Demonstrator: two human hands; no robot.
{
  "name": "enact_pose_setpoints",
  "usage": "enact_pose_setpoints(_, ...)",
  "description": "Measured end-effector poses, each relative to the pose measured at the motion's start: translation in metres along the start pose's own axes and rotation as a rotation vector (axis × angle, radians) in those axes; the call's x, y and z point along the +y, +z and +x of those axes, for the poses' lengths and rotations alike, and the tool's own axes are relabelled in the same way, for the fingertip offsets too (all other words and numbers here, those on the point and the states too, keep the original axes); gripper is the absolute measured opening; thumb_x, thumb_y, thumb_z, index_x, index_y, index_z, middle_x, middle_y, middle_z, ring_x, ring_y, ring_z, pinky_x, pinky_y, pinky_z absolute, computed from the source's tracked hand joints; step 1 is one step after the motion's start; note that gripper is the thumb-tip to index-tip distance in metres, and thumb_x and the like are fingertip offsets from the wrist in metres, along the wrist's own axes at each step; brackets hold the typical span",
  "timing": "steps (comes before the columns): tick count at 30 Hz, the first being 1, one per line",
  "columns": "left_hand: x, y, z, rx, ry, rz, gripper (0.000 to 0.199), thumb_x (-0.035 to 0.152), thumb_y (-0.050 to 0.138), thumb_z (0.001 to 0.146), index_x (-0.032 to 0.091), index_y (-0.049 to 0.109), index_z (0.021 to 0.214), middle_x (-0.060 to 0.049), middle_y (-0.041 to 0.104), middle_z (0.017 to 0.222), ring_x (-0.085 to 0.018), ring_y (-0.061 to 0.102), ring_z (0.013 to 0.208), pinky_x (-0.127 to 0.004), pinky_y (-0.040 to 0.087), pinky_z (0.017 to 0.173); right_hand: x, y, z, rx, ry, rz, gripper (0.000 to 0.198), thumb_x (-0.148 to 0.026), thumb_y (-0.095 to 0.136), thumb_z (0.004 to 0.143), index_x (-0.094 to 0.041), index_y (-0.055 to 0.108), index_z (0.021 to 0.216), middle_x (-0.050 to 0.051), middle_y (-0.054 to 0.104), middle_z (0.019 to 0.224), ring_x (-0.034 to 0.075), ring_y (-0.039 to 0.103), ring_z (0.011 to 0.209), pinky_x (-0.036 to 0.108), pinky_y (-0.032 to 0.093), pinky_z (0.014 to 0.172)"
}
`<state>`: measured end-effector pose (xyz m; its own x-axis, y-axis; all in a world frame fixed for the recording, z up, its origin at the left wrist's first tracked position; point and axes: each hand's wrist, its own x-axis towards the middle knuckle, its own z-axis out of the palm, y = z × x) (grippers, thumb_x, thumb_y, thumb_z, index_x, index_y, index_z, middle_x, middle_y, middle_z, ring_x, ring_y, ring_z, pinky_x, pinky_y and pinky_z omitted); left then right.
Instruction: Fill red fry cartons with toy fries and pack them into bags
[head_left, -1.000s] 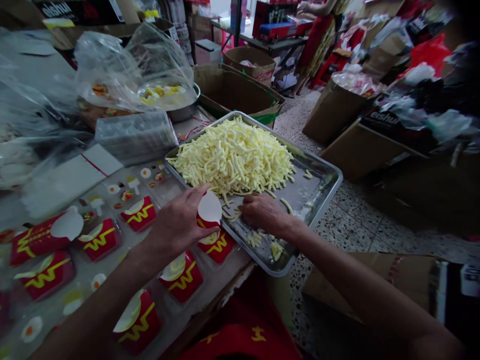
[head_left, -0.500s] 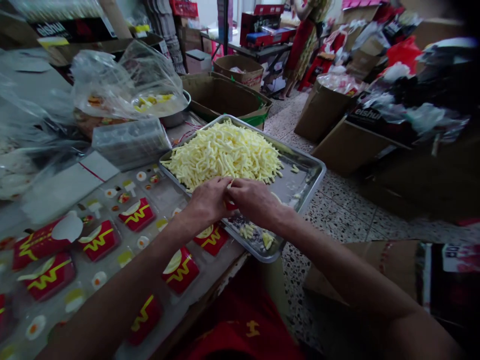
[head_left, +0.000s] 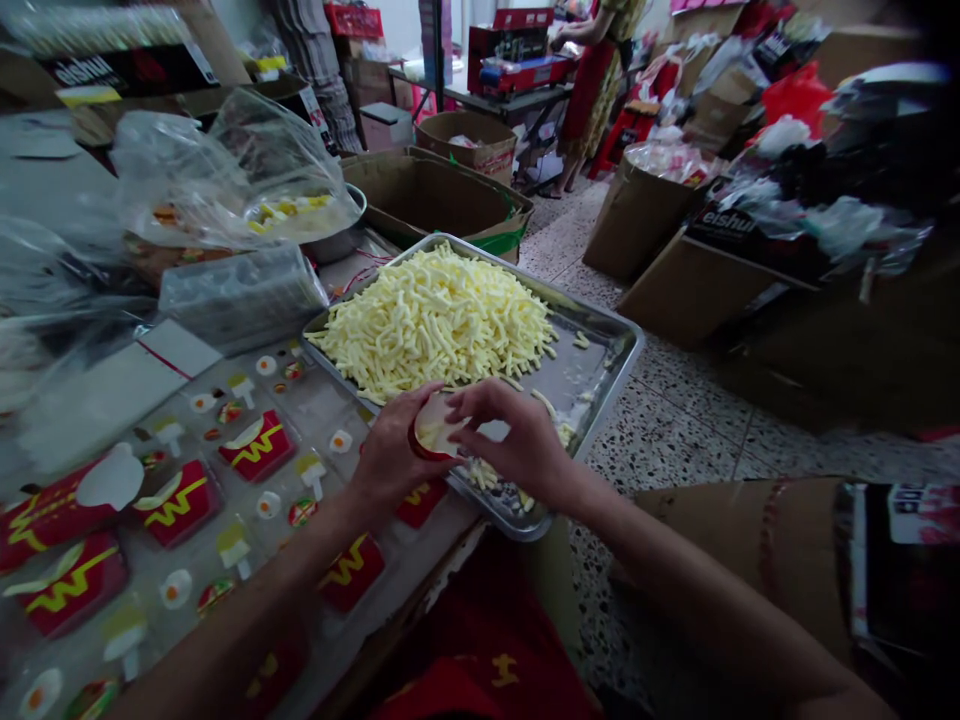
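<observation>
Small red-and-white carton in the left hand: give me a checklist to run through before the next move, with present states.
1. Small red-and-white carton held by the left hand: ok.
2. Right hand at the carton's opening: ok.
3. Pale-yellow stick in the right hand's grasp: cannot tell, too small and blurred.
4. Carton filled to the top: cannot tell, its inside is partly hidden.
5. Tall heap of pale-yellow sticks on the rectangular silver metal tray: ok.
6. Tray's near end free of loose pale-yellow sticks: not ok, several lie there.
</observation>
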<state>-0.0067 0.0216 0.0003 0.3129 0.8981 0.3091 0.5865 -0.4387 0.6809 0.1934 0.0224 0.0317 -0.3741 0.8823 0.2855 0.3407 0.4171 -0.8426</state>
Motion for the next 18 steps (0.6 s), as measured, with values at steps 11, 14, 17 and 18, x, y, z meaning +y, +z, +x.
enact_pose_setpoints(11, -0.011, -0.033, 0.014, 0.105, -0.132, 0.028, 0.089, 0.053, 0.084, 0.068, 0.023, 0.047, 0.144, -0.008, 0.059, 0.142, -0.027, 0.059, 0.126, -0.039, 0.046, 0.111, 0.063, -0.047, 0.048, -0.516, -0.009, -0.677, 0.022, -0.011, 0.063, 0.085, -0.025, 0.075, 0.097, 0.005, 0.069, 0.107, 0.020, 0.060, 0.100, 0.032, 0.042, 0.089)
enact_pose_setpoints(14, -0.012, -0.044, 0.008, 0.085, -0.159, 0.076, 0.088, 0.056, 0.082, 0.070, 0.023, 0.048, 0.144, -0.008, 0.060, 0.140, -0.028, 0.062, 0.120, -0.040, 0.049, 0.107, 0.064, -0.074, 0.044, -0.638, 0.068, -0.444, 0.025, -0.010, 0.070, 0.079, -0.026, 0.078, 0.097, 0.002, 0.071, 0.103, 0.015, 0.061, 0.087, 0.027, 0.044, 0.079)
enact_pose_setpoints(17, -0.012, -0.049, 0.007, 0.078, -0.132, 0.100, 0.088, 0.056, 0.082, 0.069, 0.024, 0.048, 0.144, -0.007, 0.061, 0.138, -0.028, 0.063, 0.117, -0.040, 0.050, 0.105, 0.068, -0.089, 0.035, -0.254, 0.150, -0.443, 0.019, -0.013, 0.069, 0.082, -0.022, 0.078, 0.096, 0.004, 0.071, 0.099, 0.014, 0.060, 0.079, 0.026, 0.044, 0.073)
enact_pose_setpoints(18, -0.012, -0.049, 0.009, 0.088, -0.125, 0.113, 0.088, 0.055, 0.083, 0.069, 0.025, 0.048, 0.144, -0.007, 0.061, 0.137, -0.028, 0.063, 0.118, -0.040, 0.050, 0.105, 0.069, -0.090, 0.032, -0.128, 0.179, -0.479, 0.016, -0.014, 0.067, 0.083, -0.020, 0.078, 0.093, 0.004, 0.072, 0.094, 0.013, 0.060, 0.076, 0.026, 0.044, 0.072)
